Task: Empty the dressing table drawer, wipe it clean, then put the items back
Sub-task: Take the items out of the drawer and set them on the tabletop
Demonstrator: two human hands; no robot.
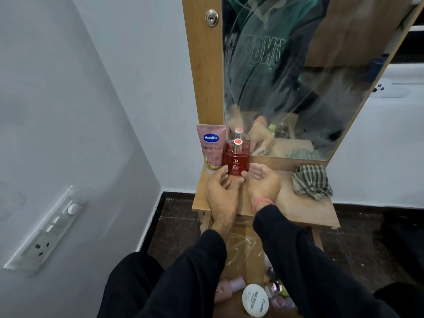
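A red perfume bottle (236, 160) with a metallic cap stands upright at the back left of the wooden dressing table top (298, 210), against the mirror. Both hands rest on the top right in front of it. My left hand (221, 193) touches its lower left edge with fingers apart. My right hand (263, 183) has fingertips at the bottom right corner of the bottle. A pink Vaseline tube (210, 146) stands just left of the bottle. Below my arms the open drawer (241, 249) holds a white round jar (254, 299), a pink bottle (229, 289) and small nail polish bottles (278, 292).
A checked cloth (312, 181) lies crumpled at the right of the table top. The mirror (298, 76) rises behind in a wooden frame. A white wall with a switch panel (48, 230) stands close on the left. The floor is dark tile.
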